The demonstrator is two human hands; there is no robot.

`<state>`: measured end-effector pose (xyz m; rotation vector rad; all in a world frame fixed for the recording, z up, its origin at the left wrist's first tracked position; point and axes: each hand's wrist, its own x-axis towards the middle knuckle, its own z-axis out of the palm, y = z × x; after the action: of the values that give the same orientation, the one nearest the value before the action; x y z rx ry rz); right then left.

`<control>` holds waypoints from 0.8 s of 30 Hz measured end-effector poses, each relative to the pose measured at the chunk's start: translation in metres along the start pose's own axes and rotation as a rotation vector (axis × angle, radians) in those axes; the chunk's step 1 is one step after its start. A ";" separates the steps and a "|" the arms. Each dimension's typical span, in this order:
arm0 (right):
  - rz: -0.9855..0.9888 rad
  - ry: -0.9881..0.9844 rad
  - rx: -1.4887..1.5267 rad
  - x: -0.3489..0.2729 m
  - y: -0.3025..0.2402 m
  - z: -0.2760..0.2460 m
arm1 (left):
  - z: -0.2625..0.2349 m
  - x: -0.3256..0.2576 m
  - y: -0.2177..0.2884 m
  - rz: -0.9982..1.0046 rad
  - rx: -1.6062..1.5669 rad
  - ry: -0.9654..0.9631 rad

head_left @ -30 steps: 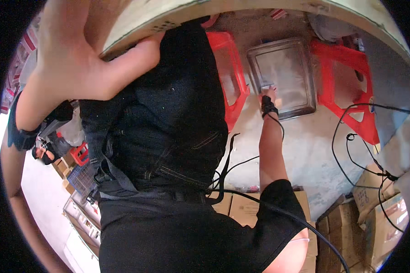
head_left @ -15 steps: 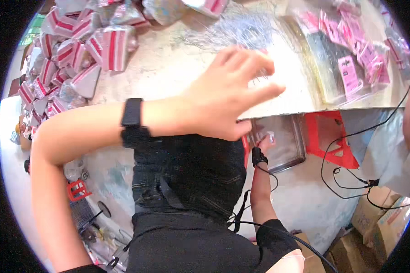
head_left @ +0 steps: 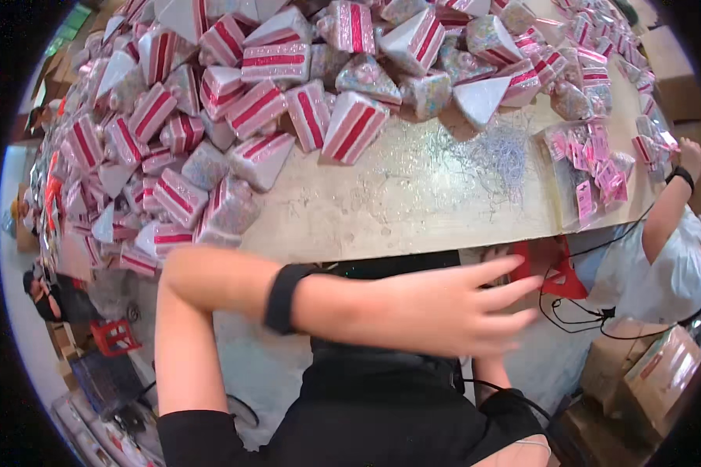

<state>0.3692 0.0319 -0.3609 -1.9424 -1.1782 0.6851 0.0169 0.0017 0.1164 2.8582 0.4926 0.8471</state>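
Observation:
My left hand (head_left: 467, 307) reaches across my body in front of the table's near edge. Its fingers are spread and it holds nothing. Behind it, my right forearm (head_left: 491, 370) shows only in part; the left hand covers my right hand. Beyond them is the pale table (head_left: 350, 222), with a tangle of thin clear strands (head_left: 506, 156) on it. A large heap of wrapped toy cake slices (head_left: 354, 128), white and pink with red stripes, fills the table's left and far side.
Pink cards (head_left: 592, 187) lie in a clear tray at the table's right. At far right, another person's hand (head_left: 689, 159) touches a wrapped slice. Below are a red stool (head_left: 549, 268), black cables (head_left: 600, 315) and cardboard boxes (head_left: 654, 381). Another red stool (head_left: 115, 337) stands left.
My left hand has moved off the tabletop, rightward and closer to my body. My right hand, visible under the table edge before, is now covered. The view takes in more of the heap.

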 end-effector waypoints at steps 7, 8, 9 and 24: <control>0.173 0.259 0.521 -0.082 -0.148 -0.118 | -0.023 -0.123 0.026 -0.638 -0.198 0.097; 0.323 0.269 0.629 -0.095 -0.180 -0.128 | -0.017 -0.136 0.029 -0.771 -0.105 0.129; 0.242 0.262 0.685 -0.108 -0.202 -0.130 | -0.014 -0.143 0.023 -0.798 -0.027 0.142; -1.271 -0.748 0.209 -0.114 -0.420 -0.059 | 0.029 -0.139 -0.003 -0.818 -0.274 0.551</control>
<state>0.1556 0.0342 0.0225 -0.4289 -2.2824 0.7316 -0.0772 -0.0436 0.0207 1.8527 1.3410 1.3415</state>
